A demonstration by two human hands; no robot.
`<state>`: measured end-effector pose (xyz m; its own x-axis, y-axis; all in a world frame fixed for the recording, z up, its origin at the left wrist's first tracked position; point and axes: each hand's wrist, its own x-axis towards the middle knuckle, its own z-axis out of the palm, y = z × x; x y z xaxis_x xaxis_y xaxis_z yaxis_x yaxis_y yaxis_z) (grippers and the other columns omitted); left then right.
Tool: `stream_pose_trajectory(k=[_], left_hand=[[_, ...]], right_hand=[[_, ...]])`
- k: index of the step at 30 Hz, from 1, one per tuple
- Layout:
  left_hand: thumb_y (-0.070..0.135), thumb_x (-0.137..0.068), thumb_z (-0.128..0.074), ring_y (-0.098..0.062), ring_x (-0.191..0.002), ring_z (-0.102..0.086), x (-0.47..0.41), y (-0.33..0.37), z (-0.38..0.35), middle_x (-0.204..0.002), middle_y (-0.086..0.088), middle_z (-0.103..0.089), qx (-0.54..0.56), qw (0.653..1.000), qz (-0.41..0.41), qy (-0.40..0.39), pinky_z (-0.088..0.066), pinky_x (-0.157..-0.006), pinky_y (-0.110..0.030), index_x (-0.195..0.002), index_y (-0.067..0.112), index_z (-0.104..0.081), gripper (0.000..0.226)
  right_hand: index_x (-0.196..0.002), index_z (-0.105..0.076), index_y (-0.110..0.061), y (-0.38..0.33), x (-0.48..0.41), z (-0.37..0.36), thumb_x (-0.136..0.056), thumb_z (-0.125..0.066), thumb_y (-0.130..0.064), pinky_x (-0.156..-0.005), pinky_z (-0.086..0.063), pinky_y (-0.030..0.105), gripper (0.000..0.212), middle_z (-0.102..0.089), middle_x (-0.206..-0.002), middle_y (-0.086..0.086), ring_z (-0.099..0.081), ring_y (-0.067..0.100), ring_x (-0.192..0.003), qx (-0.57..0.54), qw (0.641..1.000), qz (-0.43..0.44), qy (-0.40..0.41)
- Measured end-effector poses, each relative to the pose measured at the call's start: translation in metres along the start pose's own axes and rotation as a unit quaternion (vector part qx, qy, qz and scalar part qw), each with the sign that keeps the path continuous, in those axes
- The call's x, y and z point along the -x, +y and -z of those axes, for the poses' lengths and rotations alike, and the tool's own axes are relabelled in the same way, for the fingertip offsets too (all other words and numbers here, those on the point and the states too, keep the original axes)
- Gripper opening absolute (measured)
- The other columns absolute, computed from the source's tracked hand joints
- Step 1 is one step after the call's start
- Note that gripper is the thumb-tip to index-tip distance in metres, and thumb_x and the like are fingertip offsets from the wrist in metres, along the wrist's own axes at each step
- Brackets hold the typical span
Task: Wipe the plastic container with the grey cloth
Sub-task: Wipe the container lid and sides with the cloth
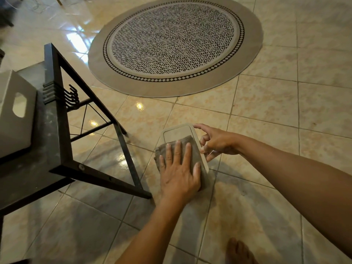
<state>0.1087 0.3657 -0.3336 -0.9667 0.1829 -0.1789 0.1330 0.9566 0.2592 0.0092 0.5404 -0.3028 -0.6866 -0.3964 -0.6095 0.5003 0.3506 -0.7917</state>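
Note:
A pale, rectangular plastic container (pixel 176 133) with rounded corners is held in the air above the tiled floor, its flat top facing me. The grey cloth (pixel 187 147) lies over its near half. My left hand (pixel 178 172) presses flat on the cloth, fingers spread and pointing away from me. My right hand (pixel 215 141) grips the container's right edge with thumb and fingertips. The near end of the container is hidden under the cloth and my left hand.
A black metal-framed table (pixel 62 149) stands at the left with a white box (pixel 15 111) on its dark top. A round patterned rug (pixel 175 44) lies on the glossy beige floor tiles beyond. A bare foot (pixel 240 252) shows at the bottom edge.

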Motion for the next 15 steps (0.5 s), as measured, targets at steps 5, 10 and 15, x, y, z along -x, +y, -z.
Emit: stream_pose_trajectory(k=[5,10,15], left_hand=[[0.049,-0.102,-0.015,-0.025,-0.148,0.028,-0.026,0.008,-0.006,-0.164,0.001,0.022,-0.03,0.998,-0.048,0.022,0.018,-0.119,-0.049,-0.156,0.034,0.012,0.062],[0.045,-0.103,-0.015,-0.025,-0.148,0.028,-0.04,-0.012,-0.002,-0.165,0.0,0.02,0.002,0.999,0.006,0.038,0.013,-0.12,-0.051,-0.156,0.034,0.013,0.061],[0.045,-0.101,-0.01,-0.026,-0.147,0.029,-0.018,0.005,-0.009,-0.162,0.002,0.026,-0.026,0.999,-0.028,0.024,0.017,-0.119,-0.05,-0.155,0.033,0.015,0.061]], right_hand=[[-0.156,-0.013,-0.037,0.0,0.002,-0.002,-0.085,-0.05,0.023,-0.064,-0.062,0.038,0.101,-0.062,-0.116,0.021,-0.069,0.029,-0.088,0.007,1.0,-0.001,-0.011],[-0.157,-0.017,-0.037,0.001,0.002,0.001,-0.087,-0.055,0.019,-0.062,-0.061,0.035,0.097,-0.047,-0.083,0.007,-0.061,0.017,-0.07,-0.01,1.0,0.004,-0.001],[-0.156,-0.015,-0.039,0.003,-0.002,0.001,-0.087,-0.052,0.02,-0.061,-0.06,0.034,0.098,-0.048,-0.089,0.011,-0.062,0.021,-0.075,-0.004,1.0,0.005,-0.009]])
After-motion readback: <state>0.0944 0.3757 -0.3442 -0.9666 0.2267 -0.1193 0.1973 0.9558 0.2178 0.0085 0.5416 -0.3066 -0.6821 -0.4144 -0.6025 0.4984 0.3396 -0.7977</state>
